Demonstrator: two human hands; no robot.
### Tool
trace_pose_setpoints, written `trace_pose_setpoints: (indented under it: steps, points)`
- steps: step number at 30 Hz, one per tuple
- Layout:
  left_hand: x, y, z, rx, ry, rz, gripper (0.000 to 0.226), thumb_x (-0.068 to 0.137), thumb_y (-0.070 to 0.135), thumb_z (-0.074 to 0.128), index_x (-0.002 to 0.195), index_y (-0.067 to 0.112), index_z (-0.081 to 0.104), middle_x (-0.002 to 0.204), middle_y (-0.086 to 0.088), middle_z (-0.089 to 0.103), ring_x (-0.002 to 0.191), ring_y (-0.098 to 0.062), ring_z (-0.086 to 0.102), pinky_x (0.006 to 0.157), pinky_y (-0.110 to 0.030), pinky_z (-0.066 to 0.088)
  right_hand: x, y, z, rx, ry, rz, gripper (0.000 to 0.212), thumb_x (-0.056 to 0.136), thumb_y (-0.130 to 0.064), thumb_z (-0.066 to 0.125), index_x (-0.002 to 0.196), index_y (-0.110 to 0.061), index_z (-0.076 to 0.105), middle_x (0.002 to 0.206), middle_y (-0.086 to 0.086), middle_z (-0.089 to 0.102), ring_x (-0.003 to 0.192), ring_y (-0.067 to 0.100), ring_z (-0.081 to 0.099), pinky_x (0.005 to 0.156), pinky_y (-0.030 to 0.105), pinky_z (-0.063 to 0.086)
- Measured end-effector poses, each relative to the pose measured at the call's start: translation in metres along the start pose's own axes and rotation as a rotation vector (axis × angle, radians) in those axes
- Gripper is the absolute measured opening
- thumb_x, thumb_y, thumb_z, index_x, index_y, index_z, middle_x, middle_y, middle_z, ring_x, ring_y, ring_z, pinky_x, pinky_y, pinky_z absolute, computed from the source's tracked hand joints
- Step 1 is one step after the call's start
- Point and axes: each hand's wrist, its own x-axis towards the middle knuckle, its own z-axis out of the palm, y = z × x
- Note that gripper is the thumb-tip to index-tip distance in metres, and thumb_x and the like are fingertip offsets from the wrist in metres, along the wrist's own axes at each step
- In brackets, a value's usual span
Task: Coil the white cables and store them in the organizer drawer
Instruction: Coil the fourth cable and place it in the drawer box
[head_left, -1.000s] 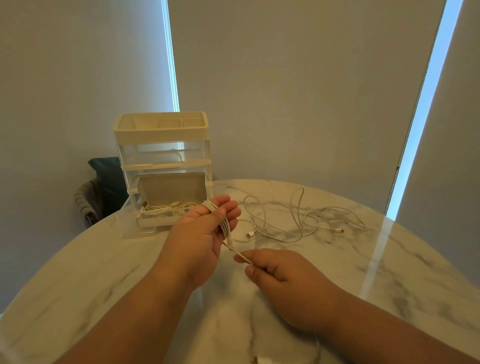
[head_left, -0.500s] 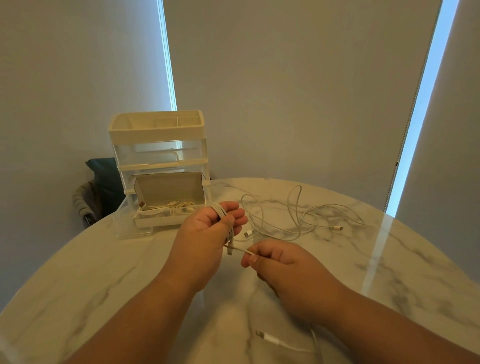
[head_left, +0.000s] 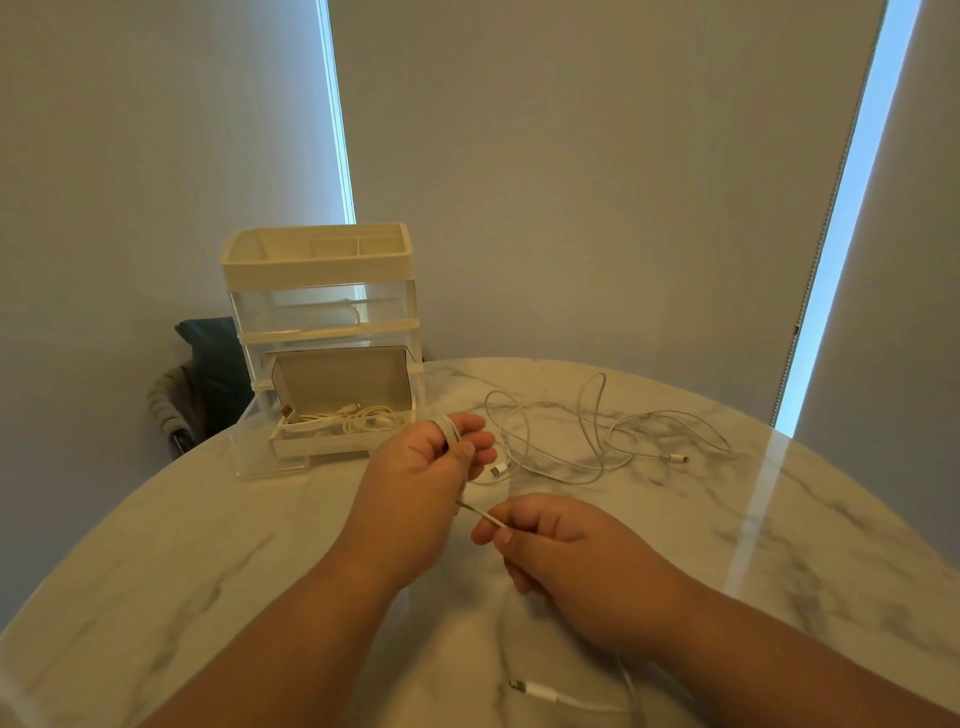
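- The left hand (head_left: 421, 467) is raised above the tabletop (head_left: 208, 545), fingers pointing away, with the cable (head_left: 449, 434) wound in several tight white turns round its first fingers. The thumb presses down on the turns, so this hand is clamped on the coil.
- From the coil a short, taut run of the cable slants down to the right hand (head_left: 561, 545), which pinches it between thumb and forefinger; the other fingers are curled under.
- The cable is thin, white and smooth. Its tail shows again below the right wrist and ends in a white plug (head_left: 535, 691) lying flat on the marble near the bottom edge.
- A loose cable (head_left: 597, 441), equally thin and white, sprawls in open loops on the tabletop beyond the hands, right of the organizer (head_left: 317, 270). One small connector lies at its far right, another just beside the left fingertips.
- The organizer stands at the tabletop's far left edge: cream tray on top, clear tiers below.
- Its bottom drawer (head_left: 270, 462) is pulled out, and an open beige box in it holds stored cables (head_left: 358, 418) in a pale bundle.
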Motion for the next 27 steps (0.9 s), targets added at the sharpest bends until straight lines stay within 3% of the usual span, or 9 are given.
trace_pose_setpoints:
  steps: [3,6,9,12,16,20,23,25,27]
  points:
    - [-0.006,-0.001,0.001,0.351,-0.109,0.178,0.027,0.098,0.008,0.052,0.11,0.028,0.066,0.095,0.011,0.071,0.09,0.004,0.065,0.078,-0.009,0.049,0.0,-0.003,-0.005,0.129,0.018,0.053,0.019,0.097,-0.02,0.057,0.087,-0.022,0.072,0.064,-0.003,0.06,0.049,0.009,0.04,0.048,0.023,0.032]
    - [-0.008,0.001,0.004,0.618,-0.216,0.272,0.036,0.098,0.008,0.047,0.123,0.03,0.06,0.107,0.016,0.065,0.099,0.01,0.056,0.08,-0.001,0.039,0.004,-0.006,-0.017,0.399,0.075,0.159,0.024,0.095,-0.01,0.054,0.079,-0.012,0.072,0.058,0.006,0.05,0.046,0.013,0.036,0.047,0.025,0.026]
    - [-0.011,0.002,0.008,0.72,-0.288,0.314,0.043,0.097,0.005,0.042,0.131,0.03,0.053,0.128,0.016,0.055,0.111,0.009,0.049,0.087,0.003,0.031,0.005,-0.004,-0.02,0.548,0.048,0.154,0.017,0.088,-0.02,0.059,0.078,-0.01,0.069,0.056,0.006,0.044,0.046,0.014,0.034,0.046,0.026,0.026]
    - [-0.012,0.001,0.008,0.735,-0.331,0.35,0.039,0.101,0.015,0.04,0.137,0.029,0.047,0.138,0.015,0.048,0.121,0.009,0.041,0.098,-0.001,0.028,0.008,0.0,-0.019,0.596,0.067,0.145,0.026,0.094,-0.019,0.055,0.074,-0.012,0.07,0.055,0.006,0.042,0.046,0.015,0.034,0.046,0.026,0.027]
    - [-0.016,0.003,0.009,0.824,-0.401,0.364,0.04,0.101,0.017,0.037,0.14,0.027,0.042,0.139,0.01,0.044,0.131,-0.004,0.038,0.11,-0.02,0.031,0.007,-0.005,-0.02,0.583,0.063,0.136,0.023,0.096,-0.013,0.052,0.083,-0.004,0.069,0.054,0.007,0.041,0.047,0.016,0.033,0.048,0.028,0.026]
    - [-0.012,0.001,0.011,0.9,-0.39,0.334,0.022,0.099,0.015,0.039,0.113,0.025,0.052,0.124,0.012,0.051,0.117,-0.007,0.048,0.097,-0.016,0.036,0.004,-0.008,-0.024,0.594,0.018,0.12,0.024,0.097,-0.01,0.05,0.09,0.001,0.07,0.054,0.007,0.042,0.047,0.016,0.036,0.049,0.028,0.03]
    - [-0.009,0.002,0.011,0.938,-0.419,0.314,0.016,0.099,0.019,0.041,0.096,0.03,0.052,0.098,0.018,0.053,0.092,-0.006,0.054,0.083,-0.018,0.044,0.004,-0.009,-0.025,0.591,0.009,0.148,0.024,0.096,-0.009,0.05,0.091,0.001,0.071,0.054,0.006,0.042,0.048,0.017,0.035,0.051,0.03,0.028]
    - [-0.011,0.007,0.011,0.922,-0.447,0.29,0.018,0.1,0.015,0.041,0.091,0.028,0.051,0.09,0.012,0.054,0.083,-0.008,0.052,0.074,-0.016,0.042,0.003,-0.011,-0.025,0.601,-0.001,0.177,0.023,0.095,-0.009,0.05,0.091,0.001,0.07,0.052,0.005,0.039,0.048,0.018,0.033,0.049,0.028,0.028]
    - [-0.012,0.01,0.01,0.942,-0.447,0.247,0.019,0.098,0.011,0.042,0.092,0.025,0.053,0.093,0.004,0.058,0.085,-0.013,0.056,0.077,-0.024,0.046,0.002,-0.013,-0.025,0.608,-0.001,0.199,0.022,0.094,-0.012,0.052,0.086,-0.002,0.07,0.052,0.004,0.036,0.048,0.017,0.032,0.048,0.027,0.028]
